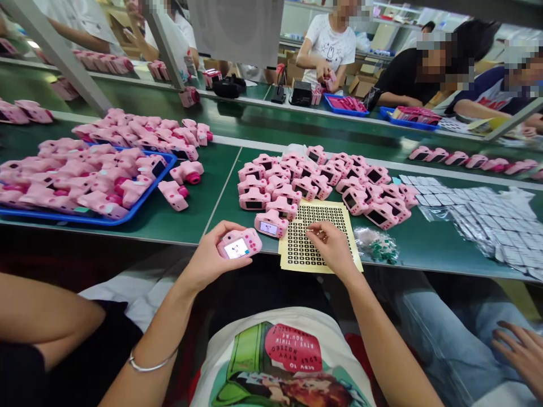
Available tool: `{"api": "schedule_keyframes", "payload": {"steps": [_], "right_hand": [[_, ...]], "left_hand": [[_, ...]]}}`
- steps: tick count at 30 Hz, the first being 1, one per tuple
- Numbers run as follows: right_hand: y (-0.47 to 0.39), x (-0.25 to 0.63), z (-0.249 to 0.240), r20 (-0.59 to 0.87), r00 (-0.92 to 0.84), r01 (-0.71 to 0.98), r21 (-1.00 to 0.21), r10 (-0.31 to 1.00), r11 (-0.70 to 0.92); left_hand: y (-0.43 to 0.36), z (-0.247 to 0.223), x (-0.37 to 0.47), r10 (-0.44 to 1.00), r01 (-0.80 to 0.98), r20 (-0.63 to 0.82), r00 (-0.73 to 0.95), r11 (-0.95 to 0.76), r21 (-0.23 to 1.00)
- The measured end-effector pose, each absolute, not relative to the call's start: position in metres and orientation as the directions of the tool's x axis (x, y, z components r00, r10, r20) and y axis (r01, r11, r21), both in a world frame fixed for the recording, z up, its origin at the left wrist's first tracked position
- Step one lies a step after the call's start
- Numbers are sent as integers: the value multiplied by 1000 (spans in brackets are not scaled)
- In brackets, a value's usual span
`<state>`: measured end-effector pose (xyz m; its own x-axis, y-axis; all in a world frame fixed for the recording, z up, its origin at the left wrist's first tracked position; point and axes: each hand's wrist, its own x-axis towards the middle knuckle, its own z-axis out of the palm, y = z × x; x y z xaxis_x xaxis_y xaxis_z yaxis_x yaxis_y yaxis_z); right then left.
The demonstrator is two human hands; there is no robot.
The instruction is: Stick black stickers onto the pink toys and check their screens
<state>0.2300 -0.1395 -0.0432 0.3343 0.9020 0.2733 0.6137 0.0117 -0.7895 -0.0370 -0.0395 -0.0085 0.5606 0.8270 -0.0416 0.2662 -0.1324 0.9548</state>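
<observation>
At the near edge of the green table (223, 175), the left hand (206, 259) grips a pink camera (240, 244), its lit screen facing up. The right hand (333, 244) is over a yellow sticker sheet (297, 240), fingertips bunched; whether they pinch anything, I cannot quite tell. Another lit camera (270, 225) lies beside the sheet, before a cluster of pink cameras (278, 183).

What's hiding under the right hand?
A yellow sheet with rows of little black squares is under the right hand. The hand covers some of the sheet, so I can't see that part, or tell if the hand touches it.
</observation>
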Motion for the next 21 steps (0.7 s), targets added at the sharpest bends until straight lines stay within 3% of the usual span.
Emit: {"api": "schedule_keyframes", "payload": {"steps": [9,16,21], "right_hand": [[-130,230,-44,109,302,774,-609,947,-176],[-119,238,-42,45,302,721,-665,952,-198],[-131,226,-27,93,301,617,-778,949,-120]], "left_hand": [[-64,-9,-6,718,247,-76,692,-138,959],[-68,-8,-2,727,257,-124,676,-75,964],[-69,-3,2,728,277,-130,673,-85,957]]}}
